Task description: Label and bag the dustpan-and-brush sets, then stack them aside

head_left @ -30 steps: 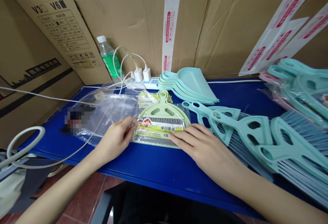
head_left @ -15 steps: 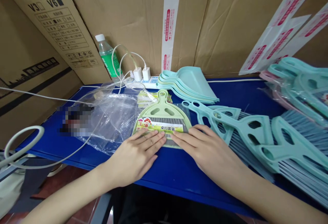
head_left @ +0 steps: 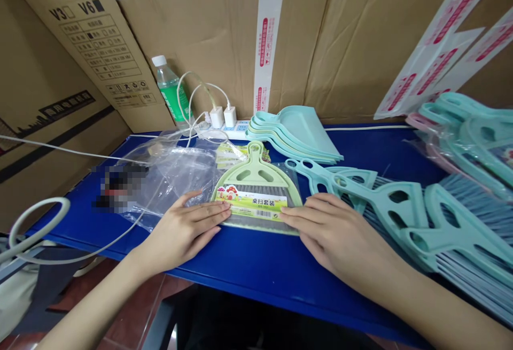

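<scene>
A pale green dustpan and brush set (head_left: 256, 171) lies on the blue table, its handle pointing away from me. Across the grey bristles sits a printed label card (head_left: 250, 205) with mushroom pictures. My left hand (head_left: 184, 230) rests at the set's lower left, outstretched fingertips touching the card's left end. At the lower right, my right hand (head_left: 332, 227) lays its straight fingers over the card's right end and the pan's edge. Clear plastic bags (head_left: 168, 176) lie to the left, and more label cards (head_left: 231, 153) are partly hidden behind the set.
Light blue dustpans (head_left: 308, 131) are stacked behind the set. Blue brushes (head_left: 385, 200) are heaped on the right, with wrapped sets (head_left: 476, 125) beyond. A bottle (head_left: 172, 93), white chargers (head_left: 223, 117) and loose cables stand near the cardboard boxes (head_left: 216, 35).
My hands have slid apart, the left one leftward and the right one slightly rightward, exposing more of the label card. The dustpan and brush set stays in place.
</scene>
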`<state>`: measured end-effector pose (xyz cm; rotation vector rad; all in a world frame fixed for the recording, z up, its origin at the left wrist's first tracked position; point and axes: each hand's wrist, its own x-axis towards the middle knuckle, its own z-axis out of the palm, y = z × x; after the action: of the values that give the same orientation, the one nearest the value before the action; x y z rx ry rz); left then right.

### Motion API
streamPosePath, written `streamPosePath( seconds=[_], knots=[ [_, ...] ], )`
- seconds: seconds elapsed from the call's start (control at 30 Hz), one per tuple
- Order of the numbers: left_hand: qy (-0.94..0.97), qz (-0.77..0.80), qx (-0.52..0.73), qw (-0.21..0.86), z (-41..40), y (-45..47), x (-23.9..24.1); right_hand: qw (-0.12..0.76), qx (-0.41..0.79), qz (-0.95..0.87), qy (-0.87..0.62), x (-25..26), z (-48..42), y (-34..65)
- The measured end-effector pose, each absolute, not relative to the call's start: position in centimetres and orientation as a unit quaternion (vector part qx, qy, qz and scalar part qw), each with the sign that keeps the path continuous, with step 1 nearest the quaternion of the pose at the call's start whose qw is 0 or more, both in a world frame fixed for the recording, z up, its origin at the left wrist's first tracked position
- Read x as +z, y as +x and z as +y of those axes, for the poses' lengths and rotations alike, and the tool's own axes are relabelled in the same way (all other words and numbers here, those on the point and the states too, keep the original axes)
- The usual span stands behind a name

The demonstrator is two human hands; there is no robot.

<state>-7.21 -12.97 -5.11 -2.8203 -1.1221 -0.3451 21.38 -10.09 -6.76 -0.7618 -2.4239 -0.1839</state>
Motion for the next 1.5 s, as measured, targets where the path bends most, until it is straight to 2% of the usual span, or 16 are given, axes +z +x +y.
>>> streamPosePath(
  seconds=[0.27, 0.4, 0.63, 0.77, 1.03, 1.37, 1.5],
  knots=[
    [-0.910, -0.392, -0.131, 0.034, -13.2, -7.7, -5.3, 0.288, -0.018, -0.907, -0.306, -6.6, -10.0, 21.7],
    [-0.913, -0.385, -0.131, 0.047, -13.1, -7.3, -5.2, 0.279, -0.031, -0.906, -0.318, -6.6, -10.2, 21.2],
    [-0.906, -0.376, -0.107, 0.160, -13.3, -5.4, -5.1, 0.216, -0.084, -0.931, -0.281, -7.1, -10.6, 20.0],
    [-0.899, -0.368, -0.113, 0.207, -13.8, -3.4, -5.2, 0.208, -0.099, -0.932, -0.281, -7.1, -10.5, 19.9],
    [-0.909, -0.357, -0.113, 0.182, -14.2, -1.0, -6.4, 0.231, -0.089, -0.925, -0.288, -7.4, -10.6, 19.9],
    [-0.916, -0.378, -0.083, 0.103, -13.5, -3.6, -5.5, 0.251, -0.121, -0.915, -0.293, -7.2, -10.2, 20.5],
    [-0.912, -0.390, -0.077, 0.105, -13.6, -5.2, -5.4, 0.257, -0.137, -0.909, -0.299, -7.2, -10.1, 20.9]
  ],
)
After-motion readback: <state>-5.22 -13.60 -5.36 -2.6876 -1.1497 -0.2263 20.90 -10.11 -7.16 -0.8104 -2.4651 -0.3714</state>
